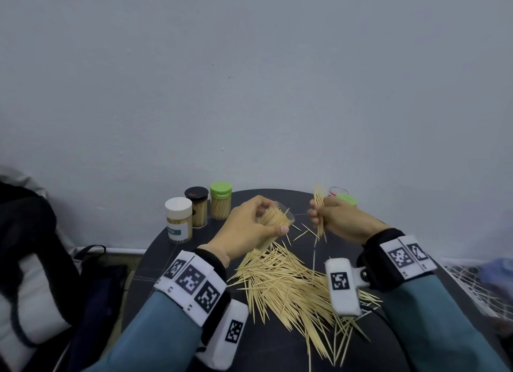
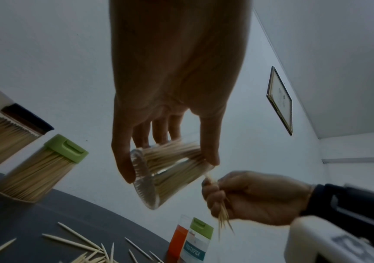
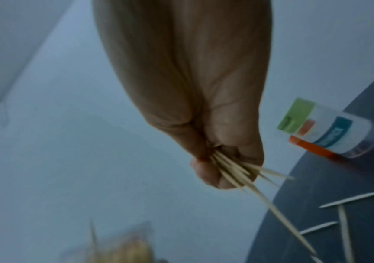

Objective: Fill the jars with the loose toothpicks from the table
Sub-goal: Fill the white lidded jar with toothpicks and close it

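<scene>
While gripped, jar tilted, mouth rightward.

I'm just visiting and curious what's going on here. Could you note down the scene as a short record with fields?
left hand: left hand grips a tilted clear jar partly filled with toothpicks
right hand: right hand clutches a toothpick bundle
table: dark round table with a loose toothpick pile
closed jars: white-lid jar, dark-lid jar, green-lid jar, all holding toothpicks
</scene>
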Demonstrator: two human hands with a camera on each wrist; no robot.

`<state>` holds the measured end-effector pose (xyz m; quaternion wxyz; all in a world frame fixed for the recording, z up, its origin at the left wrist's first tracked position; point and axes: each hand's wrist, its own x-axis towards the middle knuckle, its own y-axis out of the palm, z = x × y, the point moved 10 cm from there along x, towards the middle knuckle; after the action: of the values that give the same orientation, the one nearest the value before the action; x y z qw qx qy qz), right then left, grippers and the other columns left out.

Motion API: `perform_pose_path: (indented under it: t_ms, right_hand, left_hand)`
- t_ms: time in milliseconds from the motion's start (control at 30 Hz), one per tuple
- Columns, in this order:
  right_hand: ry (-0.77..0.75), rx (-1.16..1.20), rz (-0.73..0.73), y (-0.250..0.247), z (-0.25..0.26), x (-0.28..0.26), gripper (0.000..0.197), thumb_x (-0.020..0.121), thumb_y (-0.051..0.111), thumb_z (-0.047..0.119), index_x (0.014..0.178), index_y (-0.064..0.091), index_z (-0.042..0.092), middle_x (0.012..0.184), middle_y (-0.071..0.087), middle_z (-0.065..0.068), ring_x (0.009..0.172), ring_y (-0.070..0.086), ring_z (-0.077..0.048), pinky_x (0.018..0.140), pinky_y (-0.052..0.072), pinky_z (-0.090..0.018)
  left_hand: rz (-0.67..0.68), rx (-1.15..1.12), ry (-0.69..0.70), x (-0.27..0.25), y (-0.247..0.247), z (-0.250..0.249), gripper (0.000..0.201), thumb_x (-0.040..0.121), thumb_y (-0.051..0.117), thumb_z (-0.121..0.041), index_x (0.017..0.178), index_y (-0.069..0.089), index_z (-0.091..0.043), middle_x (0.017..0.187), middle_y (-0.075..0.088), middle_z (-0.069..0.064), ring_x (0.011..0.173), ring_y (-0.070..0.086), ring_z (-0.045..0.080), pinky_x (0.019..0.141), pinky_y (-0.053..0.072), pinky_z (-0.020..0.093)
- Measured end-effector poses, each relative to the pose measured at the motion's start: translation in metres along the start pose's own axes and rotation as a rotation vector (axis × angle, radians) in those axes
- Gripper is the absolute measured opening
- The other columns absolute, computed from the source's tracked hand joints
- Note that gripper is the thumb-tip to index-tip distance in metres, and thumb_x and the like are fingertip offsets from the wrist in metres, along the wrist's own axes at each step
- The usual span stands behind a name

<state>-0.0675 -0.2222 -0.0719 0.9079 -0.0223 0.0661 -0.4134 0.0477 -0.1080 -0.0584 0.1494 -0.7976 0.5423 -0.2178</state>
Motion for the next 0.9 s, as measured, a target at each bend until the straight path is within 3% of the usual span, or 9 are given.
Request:
perform_pose_path:
  t_ms: [100,300,433,567,700,800,900]
  right_hand:
    - [-0.144,0.196,-0.043,-0.001,0.03,-0.002,0.027,0.101,0.023,0.0,0.083,0.039,0.012,0.069,0.038,-0.003,0.054,0.042,-0.009,0.05,0.042,-0.014]
    - [-0.341,0.377,-0.042,0.012,0.072,-0.009,0.028,0.101,0.021,-0.001,0.083,0.038,0.014,0.069,0.037,0.0,0.057,0.039,-0.008,0.059,0.037,-0.017]
    - [-0.345,0.369,0.025,0.034,0.071,-0.004,0.027,0.101,0.021,-0.001,0.085,0.037,0.014,0.069,0.039,-0.001,0.058,0.041,-0.009,0.055,0.042,-0.015]
    - [-0.29,0.361,0.108,0.054,0.056,0.001,0.024,0.101,0.023,0.001,0.087,0.039,0.013,0.071,0.045,-0.003,0.06,0.049,-0.011,0.059,0.048,-0.019]
    - [-0.303,0.317,0.172,0.063,0.051,0.003,0.021,0.101,0.027,0.005,0.091,0.043,0.013,0.075,0.064,-0.003,0.071,0.064,-0.014,0.066,0.053,-0.022]
    - [-0.323,0.238,0.255,0.068,0.052,-0.002,0.02,0.101,0.029,0.009,0.089,0.044,0.014,0.092,0.072,-0.004,0.083,0.068,-0.014,0.074,0.054,-0.022]
    - [-0.312,0.167,0.328,0.069,0.052,-0.007,0.018,0.101,0.03,0.013,0.089,0.044,0.014,0.111,0.069,-0.01,0.1,0.065,-0.016,0.085,0.053,-0.025]
  left_hand:
    - [0.011,0.002,-0.006,0.001,0.002,0.004,0.056,0.075,0.077,-0.032,0.125,0.053,-0.02,0.116,0.057,-0.001,0.104,0.053,0.012,0.091,0.044,0.028]
    - [-0.012,-0.03,0.004,0.003,0.004,0.006,0.052,0.073,0.079,-0.031,0.119,0.056,-0.022,0.111,0.059,-0.003,0.103,0.056,0.013,0.091,0.047,0.03]
    - [-0.028,-0.069,0.021,0.004,0.003,0.002,0.049,0.075,0.078,-0.028,0.118,0.056,-0.021,0.107,0.06,-0.005,0.098,0.057,0.01,0.081,0.047,0.019]
    - [-0.071,-0.118,0.048,0.003,-0.001,-0.001,0.043,0.076,0.077,-0.026,0.113,0.056,-0.021,0.095,0.06,-0.012,0.083,0.057,-0.001,0.068,0.046,0.008]
    - [-0.082,-0.18,0.069,0.002,-0.001,-0.006,0.042,0.078,0.076,-0.022,0.114,0.054,-0.025,0.102,0.066,-0.008,0.09,0.063,0.002,0.079,0.05,0.014]
    - [-0.123,-0.17,0.081,0.002,-0.007,-0.006,0.039,0.077,0.076,-0.023,0.112,0.058,-0.02,0.099,0.066,-0.008,0.088,0.062,0.005,0.071,0.048,0.009]
    - [-0.158,-0.152,0.093,0.003,-0.012,-0.006,0.037,0.078,0.075,-0.025,0.11,0.059,-0.017,0.096,0.064,-0.008,0.083,0.059,0.003,0.065,0.045,0.005]
